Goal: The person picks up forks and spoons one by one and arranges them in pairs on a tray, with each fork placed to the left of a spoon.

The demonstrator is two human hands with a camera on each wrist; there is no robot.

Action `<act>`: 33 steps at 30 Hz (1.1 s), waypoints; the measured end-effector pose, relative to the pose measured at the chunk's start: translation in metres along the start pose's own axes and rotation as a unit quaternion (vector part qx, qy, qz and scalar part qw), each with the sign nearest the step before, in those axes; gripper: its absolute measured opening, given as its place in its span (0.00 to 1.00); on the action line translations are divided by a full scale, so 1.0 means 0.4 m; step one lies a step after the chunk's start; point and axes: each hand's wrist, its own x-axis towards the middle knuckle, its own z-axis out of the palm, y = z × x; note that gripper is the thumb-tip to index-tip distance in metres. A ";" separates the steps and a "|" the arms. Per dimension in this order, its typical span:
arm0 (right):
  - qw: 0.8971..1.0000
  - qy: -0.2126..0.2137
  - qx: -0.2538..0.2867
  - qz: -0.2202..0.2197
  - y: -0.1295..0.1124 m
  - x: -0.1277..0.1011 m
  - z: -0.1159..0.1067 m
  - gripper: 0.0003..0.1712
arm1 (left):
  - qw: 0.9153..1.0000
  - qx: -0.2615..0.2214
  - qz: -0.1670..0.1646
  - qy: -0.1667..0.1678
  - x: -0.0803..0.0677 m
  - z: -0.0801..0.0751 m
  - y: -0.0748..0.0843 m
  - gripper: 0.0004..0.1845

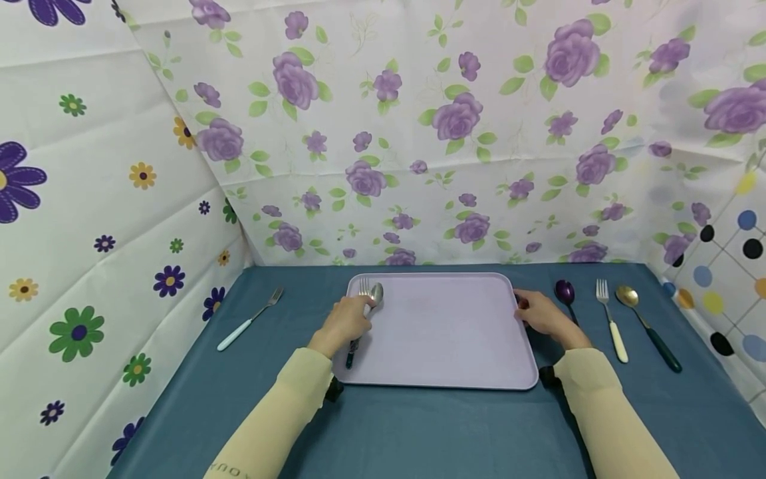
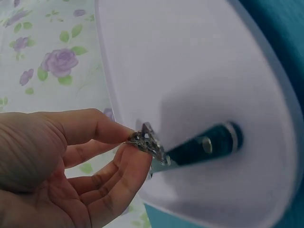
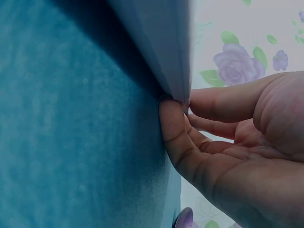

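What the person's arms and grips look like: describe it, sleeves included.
The left sleeve and right sleeve are pale yellow, with loose cuffs. Dark lettering, partly cut off, marks the left one. A small black object shows by the left cuff; a second black object by the right. The left grip and right grip are ungloved.

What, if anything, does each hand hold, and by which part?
Left hand: a silver metal utensil, exact kind unclear, pinched by its ornate part. Right hand: the pale lilac rectangular tray, by its right rim.
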 end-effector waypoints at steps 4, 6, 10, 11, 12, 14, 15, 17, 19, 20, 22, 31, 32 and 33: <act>1.000 0.001 0.001 0.001 0.002 0.002 -0.001 0.35 | 1.000 0.009 -0.008 -0.001 0.005 0.012 0.011 0.24; 1.000 0.001 0.001 -0.003 0.004 0.001 0.000 0.35 | 1.000 0.012 -0.010 0.000 0.007 0.019 0.015 0.23; 1.000 0.000 0.001 -0.002 0.003 -0.001 0.001 0.35 | 1.000 0.025 0.003 0.000 0.006 0.030 0.021 0.20; 1.000 -0.001 0.000 -0.002 0.003 -0.001 0.002 0.35 | 1.000 0.029 0.007 0.000 0.006 0.032 0.022 0.19; 1.000 -0.004 0.000 -0.002 0.003 0.000 0.002 0.35 | 0.999 0.032 0.010 0.001 0.006 0.034 0.023 0.18; 1.000 -0.005 0.000 0.001 0.001 0.000 0.002 0.35 | 0.999 0.031 0.014 0.000 0.004 0.036 0.024 0.17; 1.000 -0.006 -0.001 0.003 0.001 0.001 0.002 0.35 | 0.999 0.030 0.015 0.002 0.005 0.038 0.024 0.17; 1.000 -0.006 -0.004 0.004 -0.001 0.001 0.001 0.35 | 0.999 0.027 0.018 0.004 0.006 0.040 0.024 0.16; 1.000 -0.006 -0.007 0.005 -0.002 0.001 -0.002 0.34 | 1.000 0.025 0.019 0.004 0.007 0.041 0.024 0.16; 1.000 -0.006 -0.008 0.007 -0.002 0.001 -0.003 0.34 | 1.000 0.024 0.019 0.004 0.006 0.040 0.024 0.16; 1.000 -0.006 -0.010 0.006 -0.002 0.001 -0.004 0.34 | 1.000 0.024 0.018 0.003 0.005 0.040 0.025 0.15; 1.000 -0.011 -0.002 -0.012 -0.002 -0.001 -0.004 0.36 | 1.000 0.006 -0.001 -0.019 -0.007 0.038 0.034 0.05; 1.000 -0.011 -0.001 -0.012 -0.002 -0.002 -0.004 0.36 | 1.000 0.007 0.000 -0.020 -0.009 0.037 0.035 0.03; 1.000 -0.011 0.000 -0.012 -0.002 -0.002 -0.005 0.36 | 1.000 0.007 0.001 -0.020 -0.011 0.037 0.036 0.02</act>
